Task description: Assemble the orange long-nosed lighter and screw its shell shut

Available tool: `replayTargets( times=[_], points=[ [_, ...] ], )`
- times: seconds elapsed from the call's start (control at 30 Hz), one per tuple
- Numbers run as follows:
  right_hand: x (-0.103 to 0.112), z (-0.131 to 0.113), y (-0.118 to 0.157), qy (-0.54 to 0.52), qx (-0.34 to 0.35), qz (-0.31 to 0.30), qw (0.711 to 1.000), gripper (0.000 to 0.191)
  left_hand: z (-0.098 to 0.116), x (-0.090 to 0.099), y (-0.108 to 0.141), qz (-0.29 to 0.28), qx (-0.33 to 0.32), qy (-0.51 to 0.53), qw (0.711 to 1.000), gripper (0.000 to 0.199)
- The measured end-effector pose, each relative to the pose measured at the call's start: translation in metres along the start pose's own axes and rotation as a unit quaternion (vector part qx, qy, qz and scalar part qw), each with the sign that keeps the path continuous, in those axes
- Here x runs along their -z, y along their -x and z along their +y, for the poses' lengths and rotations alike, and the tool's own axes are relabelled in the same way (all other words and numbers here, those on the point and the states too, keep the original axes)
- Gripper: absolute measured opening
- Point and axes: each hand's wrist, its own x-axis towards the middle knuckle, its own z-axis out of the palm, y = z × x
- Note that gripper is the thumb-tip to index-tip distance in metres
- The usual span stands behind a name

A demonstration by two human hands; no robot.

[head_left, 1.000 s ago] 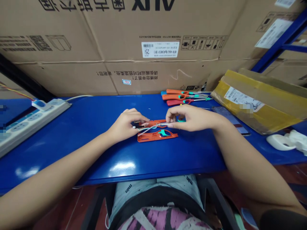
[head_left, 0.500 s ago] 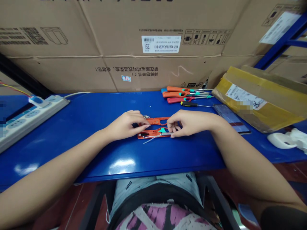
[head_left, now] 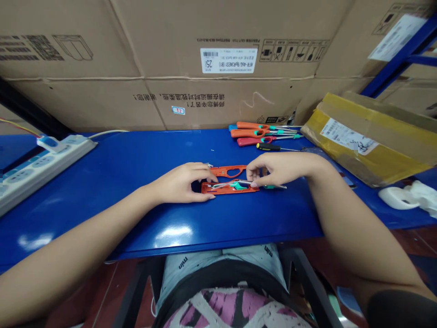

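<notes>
Two orange halves of a stick lighter's casing lie on the blue table in front of me. The nearer half [head_left: 223, 190] holds a teal trigger piece [head_left: 238, 185], white wires and a metal tube [head_left: 243, 181]. My left hand [head_left: 189, 181] has its thumb and fingers around the left end of this half. With pinched fingers, my right hand [head_left: 268, 168] holds the metal tube, whose tip [head_left: 282, 187] sticks out to the right. Just behind lies the far casing half [head_left: 228, 171] with its oval finger hole; its right end reaches my right fingers.
Several whole stick lighters [head_left: 252, 133] lie at the back, beside a black-and-yellow screwdriver [head_left: 268, 146]. A taped carton [head_left: 368, 136] stands at right, partly behind it a phone. Left is a power strip [head_left: 44, 171]; large cardboard boxes [head_left: 112, 105] wall the back.
My left hand has shifted from above the casing halves to hold the nearer one's left end. My right hand moved slightly right; the wires now lie inside the shell instead of hanging over its front edge.
</notes>
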Motion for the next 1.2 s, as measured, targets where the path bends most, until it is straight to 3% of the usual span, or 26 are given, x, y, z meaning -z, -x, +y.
replayTargets(
  times=[0.2, 0.4, 1.2],
  points=[
    [0.001, 0.007, 0.000, -0.019, 0.007, -0.004, 1.000, 0.025, 0.000, 0.012, 0.002, -0.042, 0.022, 0.010, 0.999, 0.029],
    [0.001, 0.010, -0.002, -0.051, -0.008, -0.049, 0.998, 0.025, 0.006, 0.027, 0.003, -0.080, 0.050, 0.011, 0.996, 0.021],
    [-0.002, 0.005, -0.007, -0.037, -0.090, -0.028, 0.995, 0.018, 0.005, 0.028, 0.003, -0.102, 0.100, 0.094, 0.985, 0.020]
  ],
)
